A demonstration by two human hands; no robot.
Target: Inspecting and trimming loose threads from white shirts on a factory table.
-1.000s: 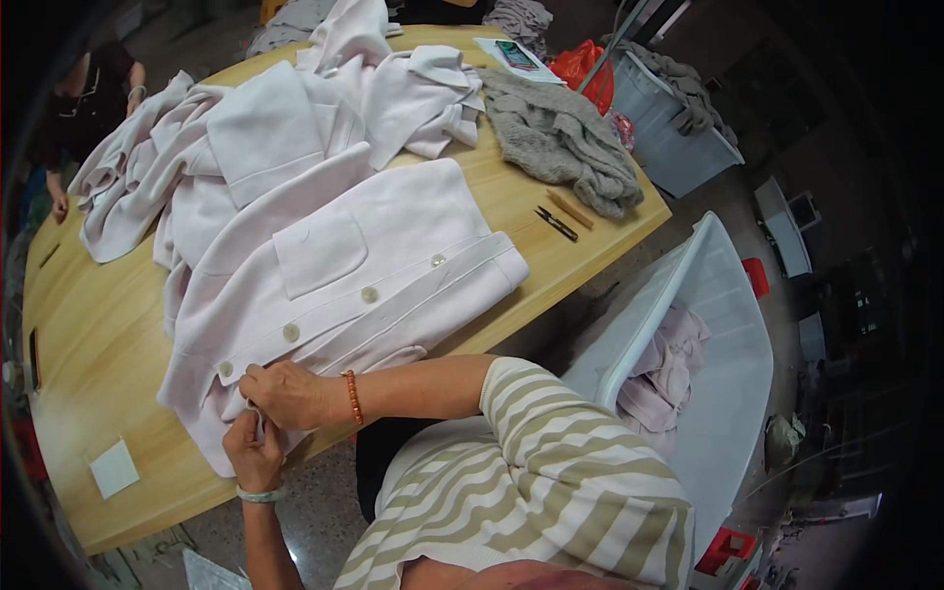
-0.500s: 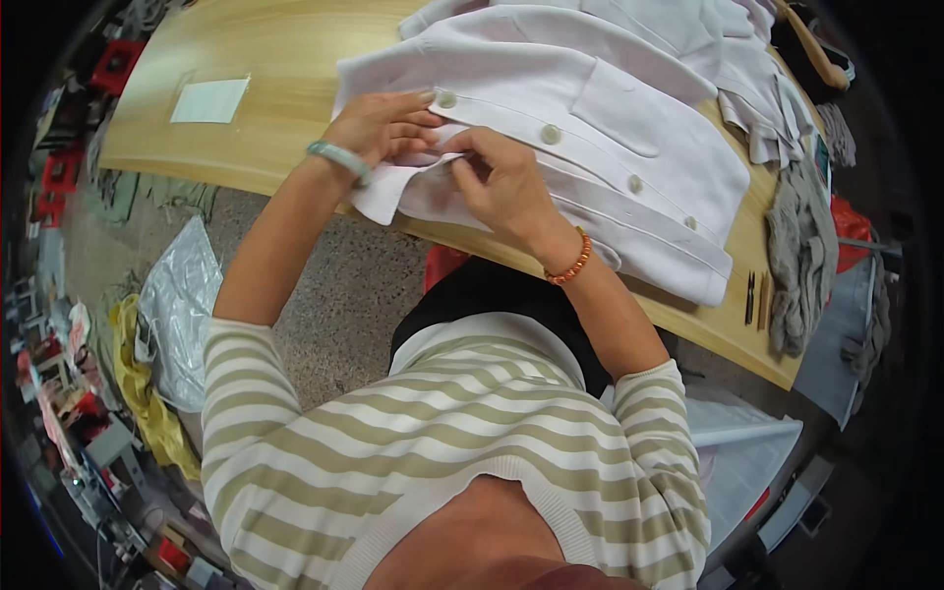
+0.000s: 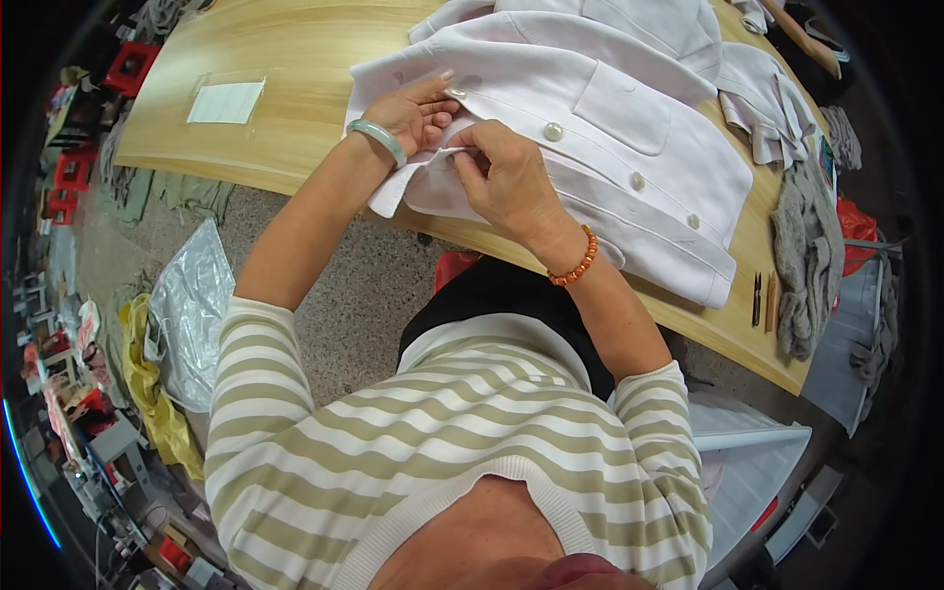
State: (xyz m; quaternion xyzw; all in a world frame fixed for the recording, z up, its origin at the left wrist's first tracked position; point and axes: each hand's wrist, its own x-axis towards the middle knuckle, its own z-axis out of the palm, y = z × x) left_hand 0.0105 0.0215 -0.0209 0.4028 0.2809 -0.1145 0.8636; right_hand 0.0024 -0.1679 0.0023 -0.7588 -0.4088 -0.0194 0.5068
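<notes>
Pinching the front edge of the pale garment (image 3: 615, 54): your right hand (image 3: 506, 182), thumb and forefinger together. Your left hand (image 3: 408, 113): fingers loosely curled near a button (image 3: 459, 93); whether they grip cloth, you cannot tell from this view. Location: the pale garment lies along the near side of the wooden table (image 3: 295, 59), one corner loose. Risks, judged: slack left-hand support could let the cloth skew; a hard right-hand pull could stretch the edge.

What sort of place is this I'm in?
Probably a garment workshop: a pale buttoned garment lies on a broad wood-grain table, with small dark snips and a grey knit piece near the table's edge.
</notes>
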